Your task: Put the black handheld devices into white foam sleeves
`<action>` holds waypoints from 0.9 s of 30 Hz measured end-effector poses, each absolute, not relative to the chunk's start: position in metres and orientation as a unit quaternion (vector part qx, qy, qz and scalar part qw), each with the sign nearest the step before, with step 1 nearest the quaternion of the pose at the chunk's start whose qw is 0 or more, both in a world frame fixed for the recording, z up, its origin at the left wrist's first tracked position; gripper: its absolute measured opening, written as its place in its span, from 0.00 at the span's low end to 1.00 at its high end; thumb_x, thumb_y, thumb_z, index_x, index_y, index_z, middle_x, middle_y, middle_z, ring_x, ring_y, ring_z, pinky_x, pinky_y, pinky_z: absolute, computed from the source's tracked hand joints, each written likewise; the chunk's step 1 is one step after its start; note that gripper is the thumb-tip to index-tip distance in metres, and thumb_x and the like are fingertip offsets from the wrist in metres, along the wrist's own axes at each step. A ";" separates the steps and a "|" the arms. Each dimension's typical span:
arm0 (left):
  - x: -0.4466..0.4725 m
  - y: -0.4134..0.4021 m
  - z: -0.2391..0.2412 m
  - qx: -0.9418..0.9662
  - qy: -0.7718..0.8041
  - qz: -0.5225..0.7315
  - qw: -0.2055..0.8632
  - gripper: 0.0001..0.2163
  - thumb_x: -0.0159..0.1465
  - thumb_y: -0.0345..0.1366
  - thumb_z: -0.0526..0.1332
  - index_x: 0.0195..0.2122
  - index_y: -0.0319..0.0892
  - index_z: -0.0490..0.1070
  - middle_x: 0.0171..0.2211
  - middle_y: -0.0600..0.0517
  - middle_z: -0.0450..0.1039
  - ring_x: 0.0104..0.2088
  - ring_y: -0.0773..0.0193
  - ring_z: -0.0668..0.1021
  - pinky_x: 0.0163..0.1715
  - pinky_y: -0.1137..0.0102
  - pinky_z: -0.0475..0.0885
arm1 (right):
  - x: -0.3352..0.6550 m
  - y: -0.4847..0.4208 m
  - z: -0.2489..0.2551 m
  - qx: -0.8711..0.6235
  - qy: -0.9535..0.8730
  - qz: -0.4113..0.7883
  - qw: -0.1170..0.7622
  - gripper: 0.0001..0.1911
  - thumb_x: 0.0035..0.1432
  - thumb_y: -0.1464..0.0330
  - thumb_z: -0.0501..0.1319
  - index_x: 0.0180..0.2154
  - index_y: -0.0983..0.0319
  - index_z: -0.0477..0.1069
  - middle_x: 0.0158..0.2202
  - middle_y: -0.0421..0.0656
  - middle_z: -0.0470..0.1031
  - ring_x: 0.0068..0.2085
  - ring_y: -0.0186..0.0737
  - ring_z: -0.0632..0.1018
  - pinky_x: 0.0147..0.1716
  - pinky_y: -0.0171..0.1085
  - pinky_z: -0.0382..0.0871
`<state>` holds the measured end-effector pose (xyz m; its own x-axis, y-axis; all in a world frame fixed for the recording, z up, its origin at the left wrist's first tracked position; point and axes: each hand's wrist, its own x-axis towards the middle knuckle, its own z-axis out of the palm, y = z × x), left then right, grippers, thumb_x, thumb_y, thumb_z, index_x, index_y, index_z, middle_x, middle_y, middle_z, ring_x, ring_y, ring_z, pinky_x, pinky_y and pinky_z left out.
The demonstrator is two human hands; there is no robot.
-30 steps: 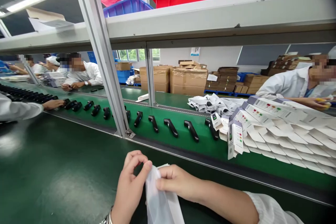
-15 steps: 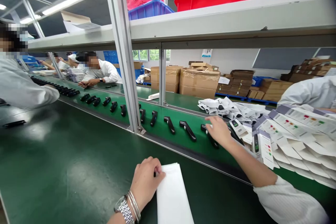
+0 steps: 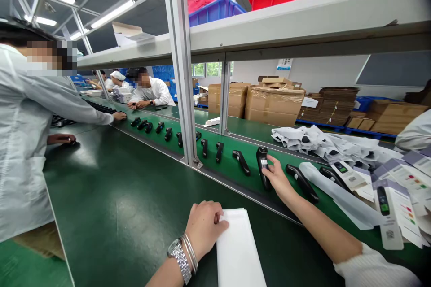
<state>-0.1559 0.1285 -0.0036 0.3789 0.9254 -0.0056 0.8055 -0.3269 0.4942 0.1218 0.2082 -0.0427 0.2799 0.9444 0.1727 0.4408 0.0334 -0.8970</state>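
Note:
My right hand (image 3: pixel 276 174) grips a black handheld thermometer (image 3: pixel 262 157), tilted up from the green belt (image 3: pixel 225 171). My left hand (image 3: pixel 206 226), with a watch and bangles on the wrist, is closed with thumb and fingers pinching the top left corner of a flat white stack (image 3: pixel 238 246), which looks like thin pouches. To the right of my right hand lies another black thermometer (image 3: pixel 302 183), and beside it a long white pouch (image 3: pixel 340 195). More thermometers lie spaced out leftward along the belt, such as this thermometer (image 3: pixel 241 162).
Printed boxes (image 3: pixel 390 213) and a heap of white pouches (image 3: pixel 323 141) with dark ends crowd the right. A metal post (image 3: pixel 182 67) and an overhead shelf (image 3: pixel 286 22) stand over the belt. A co-worker (image 3: pixel 23 134) reaches onto the belt at left; others sit farther back.
My right hand has closed on a thermometer and tilted it up. The view has turned left, showing more of the co-worker. A white pouch now lies on the belt at right. My left hand keeps its pinch.

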 end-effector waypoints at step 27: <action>-0.144 0.114 0.002 0.753 0.395 0.435 0.296 0.08 0.65 0.36 0.56 0.29 0.42 0.67 0.37 0.50 0.61 0.41 0.62 0.69 0.41 0.68 0.67 | 0.018 0.119 -0.022 -0.383 -0.563 0.535 0.500 0.19 0.59 0.51 0.59 0.45 0.55 0.72 0.44 0.44 0.73 0.49 0.49 0.73 0.48 0.46 0.69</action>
